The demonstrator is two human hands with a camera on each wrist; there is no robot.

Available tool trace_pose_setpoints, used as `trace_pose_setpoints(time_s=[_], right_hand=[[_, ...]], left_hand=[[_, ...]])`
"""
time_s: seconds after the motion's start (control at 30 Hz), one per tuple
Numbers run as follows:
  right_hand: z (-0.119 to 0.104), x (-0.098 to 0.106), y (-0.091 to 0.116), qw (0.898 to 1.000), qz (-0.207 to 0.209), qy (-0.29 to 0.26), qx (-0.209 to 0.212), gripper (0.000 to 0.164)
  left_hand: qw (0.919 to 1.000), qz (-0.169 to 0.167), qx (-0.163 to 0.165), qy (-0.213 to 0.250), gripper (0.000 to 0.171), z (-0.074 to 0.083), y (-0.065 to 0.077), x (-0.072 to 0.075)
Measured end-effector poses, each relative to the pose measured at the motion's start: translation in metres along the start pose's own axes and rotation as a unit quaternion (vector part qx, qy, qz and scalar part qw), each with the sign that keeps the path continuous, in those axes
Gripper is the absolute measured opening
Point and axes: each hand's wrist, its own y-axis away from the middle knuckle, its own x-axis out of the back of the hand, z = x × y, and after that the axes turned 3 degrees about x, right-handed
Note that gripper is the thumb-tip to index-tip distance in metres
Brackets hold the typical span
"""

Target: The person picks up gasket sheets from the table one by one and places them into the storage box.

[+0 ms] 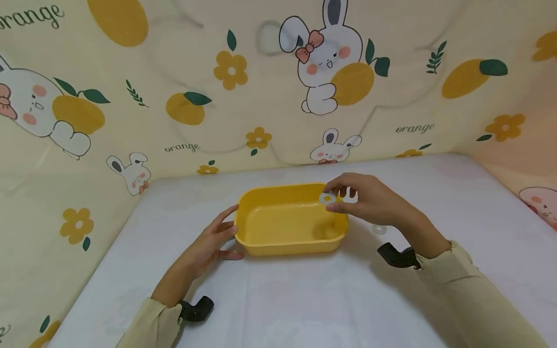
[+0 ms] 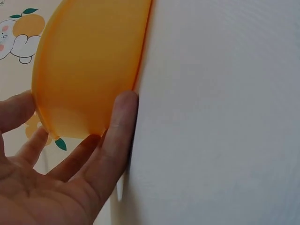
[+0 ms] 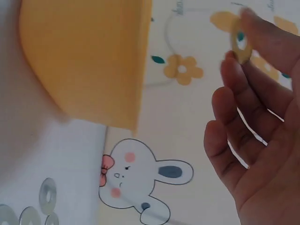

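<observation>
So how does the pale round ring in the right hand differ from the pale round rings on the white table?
The held pale round ring is pinched in the air by the right hand; the other pale round rings lie flat on the white table. The held ring is alone, while the table rings sit close together. All have a central hole.

Looks forward and down from the head, far back enough to fit left hand, right hand and yellow tub. Super close and sideways off left wrist, facing tub's end. Close, sideways off right wrist too, sharing tub and held ring with head view.
</observation>
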Motion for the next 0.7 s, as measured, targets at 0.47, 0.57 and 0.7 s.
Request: trace_pose_setpoints(time_s=[0.47,0.57,0.7], right_hand=[[0.006,-0.028,-0.006,1.000,0.006,-0.016,-0.014,0.033],[0.007,-0.031,-0.006,0.999,0.013,-0.021,-0.028,0.033],[0.006,-0.033,-0.008,0.998,0.027,-0.020,-0.045,0.030]], left_hand=[[0.9999,-0.004,0.011,-0.012,0.053,0.004,0.001,0.000],[0.9999,-0.005,0.009,-0.010,0.052,0.004,0.000,-0.002],[0.9999,-0.003,0.006,-0.010,0.052,0.004,0.001,-0.003]])
